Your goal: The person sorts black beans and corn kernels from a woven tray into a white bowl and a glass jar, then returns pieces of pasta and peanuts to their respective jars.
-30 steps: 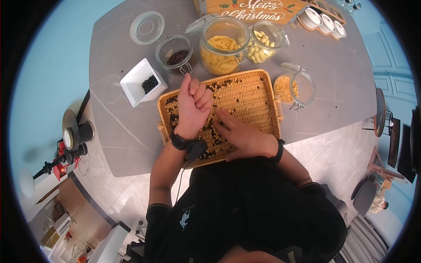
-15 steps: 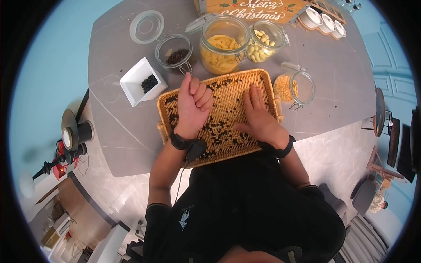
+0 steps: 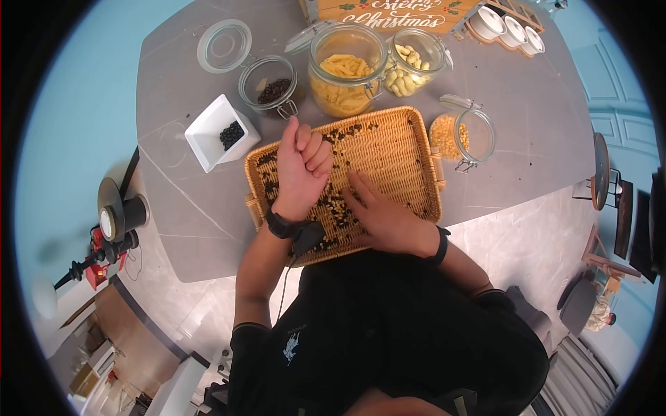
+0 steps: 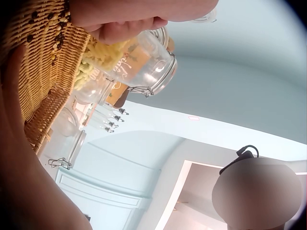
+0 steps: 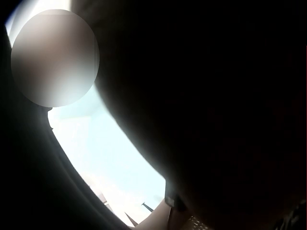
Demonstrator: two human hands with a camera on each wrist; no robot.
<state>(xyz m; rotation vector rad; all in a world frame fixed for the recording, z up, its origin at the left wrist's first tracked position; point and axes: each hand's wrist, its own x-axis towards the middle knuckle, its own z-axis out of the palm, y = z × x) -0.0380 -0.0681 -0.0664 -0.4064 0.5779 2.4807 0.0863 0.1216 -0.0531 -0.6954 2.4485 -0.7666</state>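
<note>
On the grey bench [image 3: 527,125] the rectangular woven wicker tray [image 3: 402,149] holds scattered black beans and corn kernels [image 3: 333,208]. Sorting seems underway: the right hand [image 3: 378,215] lies flat, fingers spread over them; the left hand [image 3: 302,166] is clenched, contents hidden. Next comes picking single beans.

Wooden sign [image 3: 406,15] at far edge of counter [image 3: 527,118], white script reads "Merry Christmas" w/ holly sprigs. No other legible text.
</note>
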